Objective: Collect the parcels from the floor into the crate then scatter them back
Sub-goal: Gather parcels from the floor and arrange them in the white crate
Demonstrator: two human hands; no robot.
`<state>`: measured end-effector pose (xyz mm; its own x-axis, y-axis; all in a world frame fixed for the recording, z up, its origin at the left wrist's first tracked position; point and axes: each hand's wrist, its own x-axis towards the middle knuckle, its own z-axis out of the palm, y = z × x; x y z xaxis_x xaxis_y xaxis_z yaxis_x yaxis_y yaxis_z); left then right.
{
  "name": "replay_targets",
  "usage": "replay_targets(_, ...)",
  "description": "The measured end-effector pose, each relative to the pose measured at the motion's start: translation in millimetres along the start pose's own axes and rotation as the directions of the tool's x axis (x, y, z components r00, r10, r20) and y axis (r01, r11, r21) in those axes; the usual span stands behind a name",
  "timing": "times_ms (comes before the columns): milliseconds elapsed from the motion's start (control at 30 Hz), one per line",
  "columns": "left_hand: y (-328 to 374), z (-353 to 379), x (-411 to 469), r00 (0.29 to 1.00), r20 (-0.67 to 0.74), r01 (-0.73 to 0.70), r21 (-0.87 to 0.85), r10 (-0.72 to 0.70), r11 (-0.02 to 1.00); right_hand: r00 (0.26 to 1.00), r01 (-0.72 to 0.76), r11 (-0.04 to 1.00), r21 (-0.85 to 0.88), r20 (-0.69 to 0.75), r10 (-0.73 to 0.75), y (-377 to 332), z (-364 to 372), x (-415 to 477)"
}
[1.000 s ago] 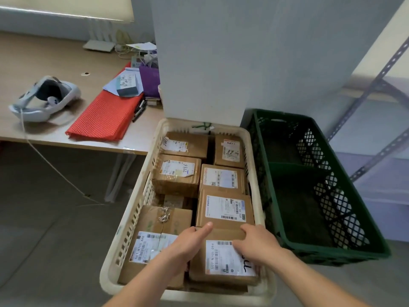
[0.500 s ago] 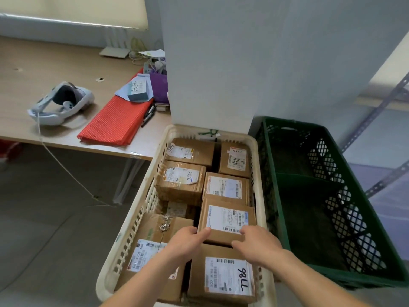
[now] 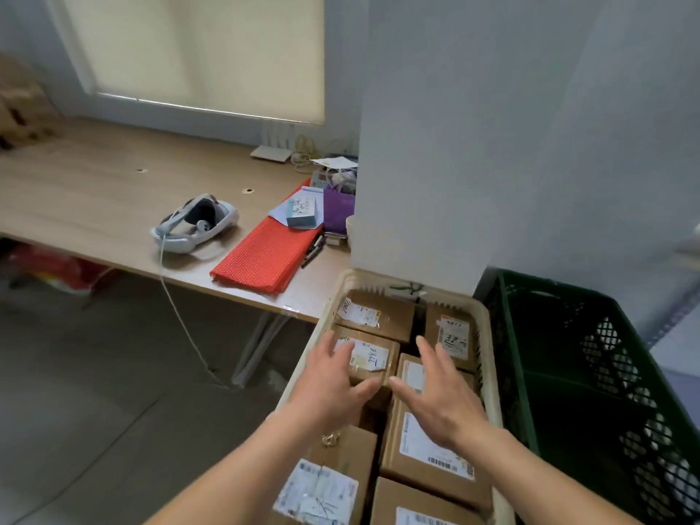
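1. Both hands have moved up the cream crate [image 3: 488, 373]. A second ago they rested on the parcel nearest the person. Half a second ago they were on the next one along. Now they are over the middle rows.
2. The left hand [image 3: 333, 388] lies on the left-hand middle parcel [image 3: 373, 358]. Its fingers [image 3: 328, 344] are apart and straight, reaching past the label, and the thumb sits at the near edge. It does not grip the parcel.
3. The right hand [image 3: 439, 399] is over the parcel beside it [image 3: 411, 373], fingers spread and straight, holding nothing. I cannot tell whether the palm touches the cardboard.
4. The view has also tipped upward, so more of the table [image 3: 94, 198] shows, with a headset [image 3: 195, 223] and a red mat [image 3: 265, 252] lying on it.
5. The parcels are all inside the cream crate, packed edge to edge in two columns. None has shifted in these moments. No parcel shows on the visible floor [image 3: 113, 411], and the green crate [image 3: 613, 365] just beside looks empty.
6. My reading is that collecting is finished. The hands seem to be patting or checking the load row by row, or choosing a parcel. The scattering has not begun. To start it, the fingers would have to close on a box edge and lift.
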<state>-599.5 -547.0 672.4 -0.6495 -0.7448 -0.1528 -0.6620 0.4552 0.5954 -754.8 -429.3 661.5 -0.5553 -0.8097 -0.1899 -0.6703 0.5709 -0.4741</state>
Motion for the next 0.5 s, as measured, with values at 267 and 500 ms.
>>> replay_targets(267,-14,-61,-12,0.997,-0.073,-0.008,0.055,0.012,0.998,0.975,0.175,0.985,-0.004,-0.139,-0.174,-62,-13,18)
replay_targets(500,-24,-93,-33,0.981,-0.192,0.056,0.075,-0.041,0.996,0.937,0.314,0.949,-0.015,-0.158,-0.313,-105,-19,24)
